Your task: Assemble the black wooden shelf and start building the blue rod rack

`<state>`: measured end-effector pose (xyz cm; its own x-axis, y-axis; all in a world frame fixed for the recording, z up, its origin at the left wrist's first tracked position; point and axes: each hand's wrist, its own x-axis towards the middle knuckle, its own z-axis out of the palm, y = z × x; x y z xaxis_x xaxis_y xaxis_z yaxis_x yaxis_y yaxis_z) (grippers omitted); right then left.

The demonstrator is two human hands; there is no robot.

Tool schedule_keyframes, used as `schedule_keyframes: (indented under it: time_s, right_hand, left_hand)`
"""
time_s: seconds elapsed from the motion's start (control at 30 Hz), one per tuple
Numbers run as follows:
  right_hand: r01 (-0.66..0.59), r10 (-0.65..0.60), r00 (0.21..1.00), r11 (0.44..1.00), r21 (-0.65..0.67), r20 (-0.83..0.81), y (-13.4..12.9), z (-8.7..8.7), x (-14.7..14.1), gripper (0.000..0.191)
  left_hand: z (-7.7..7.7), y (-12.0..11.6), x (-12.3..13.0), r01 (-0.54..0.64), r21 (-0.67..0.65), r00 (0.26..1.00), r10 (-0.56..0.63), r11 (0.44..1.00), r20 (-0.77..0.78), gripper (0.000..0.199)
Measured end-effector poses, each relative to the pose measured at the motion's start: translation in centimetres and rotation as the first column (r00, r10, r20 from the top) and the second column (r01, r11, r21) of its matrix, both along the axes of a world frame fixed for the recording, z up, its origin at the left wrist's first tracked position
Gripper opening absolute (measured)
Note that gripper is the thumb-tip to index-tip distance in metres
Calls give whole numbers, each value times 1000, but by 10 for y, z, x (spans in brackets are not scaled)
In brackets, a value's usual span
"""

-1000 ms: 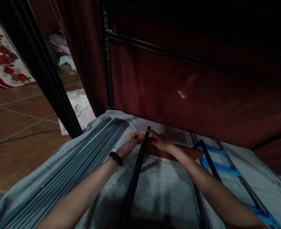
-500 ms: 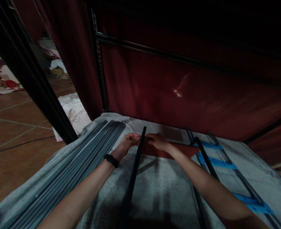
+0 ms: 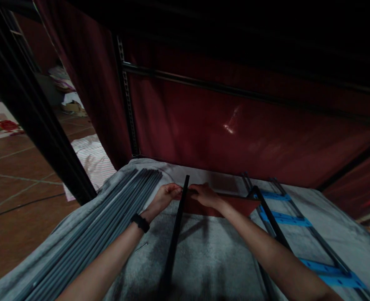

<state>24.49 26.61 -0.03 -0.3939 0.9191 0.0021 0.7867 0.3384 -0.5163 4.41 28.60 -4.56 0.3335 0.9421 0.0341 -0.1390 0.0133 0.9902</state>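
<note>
A black metal bar (image 3: 179,221) stands out from the cloth, its far end between my two hands. On its left side my left hand (image 3: 167,195), with a dark band at the wrist, pinches at a tiny shiny piece too small to name. My right hand (image 3: 205,195) is closed over the near-bar end of a reddish-brown panel (image 3: 235,205), fingertips curled close to the bar's right side. That panel spans from this bar to a second black bar (image 3: 274,223) on the right. Both hands partly hide the joint.
Long grey rods (image 3: 118,221) lie bundled on the left of the grey cloth (image 3: 216,251). A thin metal pin (image 3: 141,246) lies near my left forearm. Blue brackets with dark rails (image 3: 293,218) are at right. A black post (image 3: 47,113) and dark red sheeting (image 3: 185,121) enclose the area.
The view has tilted slightly upward, so everything sits lower in the picture. Both hands remain at the same joint, with only slight finger movement. The thin pin shows more clearly.
</note>
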Motion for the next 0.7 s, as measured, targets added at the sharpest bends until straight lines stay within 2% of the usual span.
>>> schedule_keyframes:
  time_s: [0.13,0.3,0.37,0.53,0.7]
  right_hand:
    - [-7,7,1000,1000,-10,28,2,-1,1,34]
    - [9,-8,999,1000,-18,39,2,2,1,35]
    - [5,-4,1000,1000,-24,27,3,2,2,35]
    - [-2,2,1000,1000,-29,1,4,2,3,37]
    - [-37,37,999,999,-25,-13,5,2,6,39]
  left_hand:
    - [2,-1,3,-7,28,1000,8,1000,-10,26]
    - [4,0,1,28,261,990,8,965,-137,10]
    - [4,0,0,29,308,980,34,951,-196,10]
    - [-1,0,0,-20,168,990,43,986,-134,19]
    - [-4,2,2,-8,173,989,34,985,-147,17]
